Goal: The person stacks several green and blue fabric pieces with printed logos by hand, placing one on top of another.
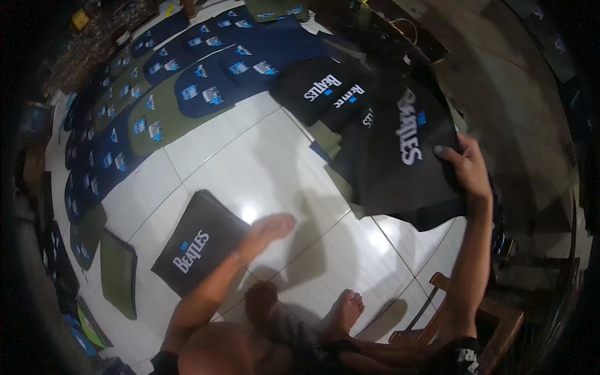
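My right hand [469, 165] grips the edge of a black fabric panel [387, 181] with white and blue lettering, thumb on top. The panel hangs tilted over other pieces on the right. My left hand [273, 229] is held out over the floor, fingers stretched and nothing in them. Close to its wrist lies a neat stack of black printed fabric panels [212, 219]. Beyond my right hand, more black printed panels [306, 103] overlap one another, partly covered by the held one. Plain olive pieces [326, 139] poke out beneath them.
Rows of navy fabric pieces [215, 72] and olive fabric pieces [162, 109] with blue-white prints cover the floor at far left. An olive stack [117, 275] lies at left. A wooden stool [500, 322] stands by my right arm. White floor tiles [219, 153] show in between.
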`<state>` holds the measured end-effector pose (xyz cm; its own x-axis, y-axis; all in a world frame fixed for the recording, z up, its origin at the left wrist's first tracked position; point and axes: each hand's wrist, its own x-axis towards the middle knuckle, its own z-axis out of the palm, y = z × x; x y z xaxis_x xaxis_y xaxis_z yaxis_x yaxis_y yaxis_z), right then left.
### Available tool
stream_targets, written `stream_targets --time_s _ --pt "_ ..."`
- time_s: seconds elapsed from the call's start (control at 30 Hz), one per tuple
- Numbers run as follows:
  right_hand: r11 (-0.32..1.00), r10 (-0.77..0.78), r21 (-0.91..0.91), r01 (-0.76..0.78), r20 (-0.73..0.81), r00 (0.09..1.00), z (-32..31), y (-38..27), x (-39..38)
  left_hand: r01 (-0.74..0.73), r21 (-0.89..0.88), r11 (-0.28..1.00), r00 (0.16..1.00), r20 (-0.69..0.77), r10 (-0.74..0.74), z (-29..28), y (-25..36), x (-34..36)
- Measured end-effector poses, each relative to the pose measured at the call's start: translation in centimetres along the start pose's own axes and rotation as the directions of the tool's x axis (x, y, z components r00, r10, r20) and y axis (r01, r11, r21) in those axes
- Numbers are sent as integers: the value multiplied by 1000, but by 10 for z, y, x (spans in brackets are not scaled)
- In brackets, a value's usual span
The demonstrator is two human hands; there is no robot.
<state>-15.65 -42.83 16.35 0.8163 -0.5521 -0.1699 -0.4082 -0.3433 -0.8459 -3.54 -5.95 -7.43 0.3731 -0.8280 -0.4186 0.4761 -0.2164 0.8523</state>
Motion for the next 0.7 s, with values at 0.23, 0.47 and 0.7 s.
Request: stream_targets --time_s 0.23,0.47,0.7 --pt "861 188 465 -206 86 978 158 144 -22 157 -798 582 988 133 -83 -21 6 36" --pt "898 367 171 -406 219 904 240 220 -81 275 -349 896 860 -327 -391 -7 -96 4" --pt "911 334 201 -359 147 931 223 251 -70 265 -266 927 815 -451 -363 12 -105 2"
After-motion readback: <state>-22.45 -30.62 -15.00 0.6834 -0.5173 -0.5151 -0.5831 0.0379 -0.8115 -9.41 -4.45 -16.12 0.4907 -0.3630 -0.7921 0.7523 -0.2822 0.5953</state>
